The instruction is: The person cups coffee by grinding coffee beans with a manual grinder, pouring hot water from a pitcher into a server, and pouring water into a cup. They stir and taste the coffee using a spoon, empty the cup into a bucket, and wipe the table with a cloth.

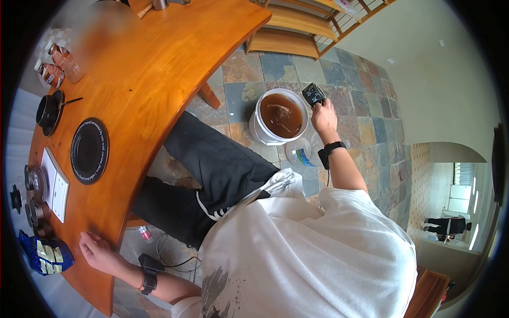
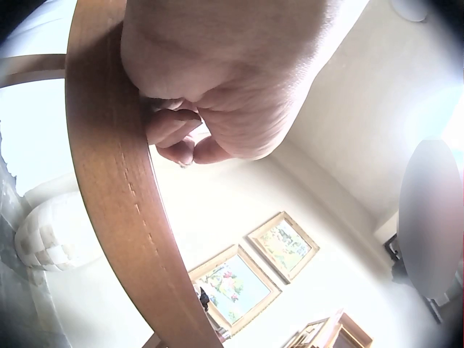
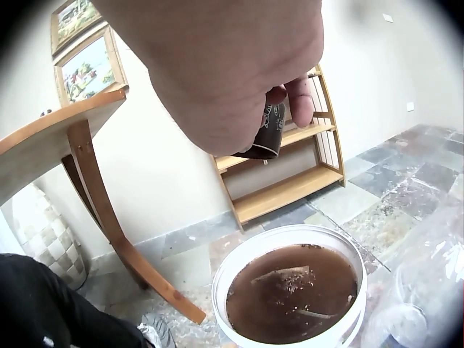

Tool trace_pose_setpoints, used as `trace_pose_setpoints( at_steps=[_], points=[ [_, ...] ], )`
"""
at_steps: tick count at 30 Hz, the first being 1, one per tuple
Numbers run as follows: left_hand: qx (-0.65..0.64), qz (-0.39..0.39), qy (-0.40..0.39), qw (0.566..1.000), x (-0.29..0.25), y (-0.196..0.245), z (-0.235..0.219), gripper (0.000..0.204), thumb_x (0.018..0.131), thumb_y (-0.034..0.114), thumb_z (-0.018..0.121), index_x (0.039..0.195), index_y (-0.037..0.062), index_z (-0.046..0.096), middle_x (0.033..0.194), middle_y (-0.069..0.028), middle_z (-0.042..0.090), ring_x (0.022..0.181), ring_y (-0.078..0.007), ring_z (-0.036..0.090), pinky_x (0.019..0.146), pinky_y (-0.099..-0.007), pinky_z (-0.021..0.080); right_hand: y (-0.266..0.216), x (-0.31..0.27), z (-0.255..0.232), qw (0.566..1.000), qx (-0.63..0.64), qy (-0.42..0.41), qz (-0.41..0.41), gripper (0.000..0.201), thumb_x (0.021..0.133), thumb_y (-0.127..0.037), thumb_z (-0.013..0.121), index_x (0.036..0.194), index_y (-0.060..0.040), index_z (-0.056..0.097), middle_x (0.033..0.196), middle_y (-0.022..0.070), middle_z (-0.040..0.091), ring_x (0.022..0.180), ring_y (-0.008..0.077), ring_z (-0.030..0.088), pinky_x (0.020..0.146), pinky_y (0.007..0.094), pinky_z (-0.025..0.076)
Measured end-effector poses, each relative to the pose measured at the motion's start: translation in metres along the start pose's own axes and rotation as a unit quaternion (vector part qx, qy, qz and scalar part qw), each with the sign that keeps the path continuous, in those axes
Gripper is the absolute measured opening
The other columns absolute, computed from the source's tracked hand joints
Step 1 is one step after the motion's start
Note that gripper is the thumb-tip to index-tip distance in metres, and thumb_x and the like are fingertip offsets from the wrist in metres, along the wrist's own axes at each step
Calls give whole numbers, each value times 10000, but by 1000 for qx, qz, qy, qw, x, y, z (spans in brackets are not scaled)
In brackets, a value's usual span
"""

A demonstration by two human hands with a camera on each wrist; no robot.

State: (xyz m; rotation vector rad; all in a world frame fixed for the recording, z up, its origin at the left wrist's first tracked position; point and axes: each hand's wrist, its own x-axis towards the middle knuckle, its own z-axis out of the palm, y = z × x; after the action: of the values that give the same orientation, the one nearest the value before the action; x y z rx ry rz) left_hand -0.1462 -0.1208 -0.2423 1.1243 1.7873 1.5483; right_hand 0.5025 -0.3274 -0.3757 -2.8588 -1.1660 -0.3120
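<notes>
My right hand (image 1: 324,119) holds a small black cup (image 1: 314,94) with white print, out over the floor beside a white bucket (image 1: 257,130). Brown liquid (image 3: 290,293) fills much of the bucket, with some pale pieces floating in it. In the right wrist view the cup (image 3: 270,134) is tilted above the bucket, partly hidden by the hand. My left hand (image 1: 99,254) rests at the edge of the wooden table (image 1: 132,79), its fingers loosely bent and holding nothing. Nearest to it is a blue bag (image 1: 45,254) with pale packets.
On the table are a black plate (image 1: 89,151) with white lettering, a white notebook (image 1: 55,185), a black cup and saucer (image 1: 50,112) and orange-labelled bottles (image 1: 50,73). A clear plastic container (image 1: 299,153) stands beside the bucket. A wooden shelf (image 1: 286,40) stands by the wall.
</notes>
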Motion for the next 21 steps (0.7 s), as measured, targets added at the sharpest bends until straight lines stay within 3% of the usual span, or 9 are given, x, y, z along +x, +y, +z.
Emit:
trace_pose_setpoints(
  at_steps=[10, 13, 15, 16, 17, 18, 19, 21],
  points=[
    [-8, 0, 2, 1000, 2, -4, -1, 236, 1020, 265, 655, 1003, 32, 686, 833, -7, 634, 731, -40, 538, 604, -172, 355, -1, -3, -1, 999, -21, -38, 30, 200, 926, -266, 669, 932, -86, 754, 1106, 152, 592, 1075, 374, 611, 821, 482, 573],
    [-27, 3, -6, 1000, 3, -7, -2, 224, 1019, 252, 657, 1002, 30, 681, 829, -4, 628, 741, -39, 542, 609, -169, 359, 10, -2, 17, 999, 11, -11, 50, 230, 914, -297, 683, 989, -97, 769, 1052, 172, 652, 981, 397, 646, 804, 481, 569],
    [-36, 5, -2, 999, 0, -2, 1, 210, 1023, 235, 651, 949, 40, 664, 792, 4, 597, 699, -32, 510, 590, -174, 341, 24, 6, 37, 990, 91, -22, 104, 298, 914, -350, 703, 1033, -86, 773, 890, 150, 692, 754, 347, 666, 701, 445, 568],
    [-37, 6, 2, 999, 0, -2, 1, 210, 1023, 235, 651, 949, 40, 664, 792, 4, 597, 699, -32, 510, 590, -174, 341, 26, 9, 37, 990, 93, -21, 100, 298, 914, -350, 703, 1033, -86, 773, 890, 150, 692, 754, 347, 666, 701, 445, 568],
    [-57, 9, -19, 998, 2, -5, 0, 209, 1026, 229, 646, 922, 48, 649, 775, 10, 578, 676, -29, 485, 577, -179, 324, 18, 12, 18, 946, 217, -65, 232, 329, 915, -369, 714, 1044, -71, 770, 830, 121, 683, 669, 300, 633, 641, 419, 549],
    [-78, 13, -35, 996, 2, -6, -1, 214, 1030, 222, 642, 895, 57, 635, 757, 15, 558, 653, -27, 461, 563, -183, 308, 7, 16, 7, 867, 336, -109, 351, 361, 916, -387, 725, 1056, -57, 766, 769, 92, 673, 584, 252, 599, 581, 393, 530],
    [-83, 42, -35, 995, 2, -10, 2, 221, 1041, 211, 621, 872, 71, 614, 732, 27, 527, 621, -22, 417, 538, -194, 276, 8, 18, 5, 800, 433, -97, 404, 392, 923, -433, 732, 981, -46, 736, 737, 30, 602, 591, 160, 544, 521, 346, 476],
    [-38, 48, -26, 998, -2, -8, 4, 218, 1049, 218, 608, 889, 71, 621, 728, 31, 532, 608, -19, 415, 517, -192, 266, 8, 24, -7, 672, 576, -100, 455, 378, 972, -403, 679, 739, -144, 530, 619, 0, 455, 527, 146, 460, 474, 329, 387]
  ],
)
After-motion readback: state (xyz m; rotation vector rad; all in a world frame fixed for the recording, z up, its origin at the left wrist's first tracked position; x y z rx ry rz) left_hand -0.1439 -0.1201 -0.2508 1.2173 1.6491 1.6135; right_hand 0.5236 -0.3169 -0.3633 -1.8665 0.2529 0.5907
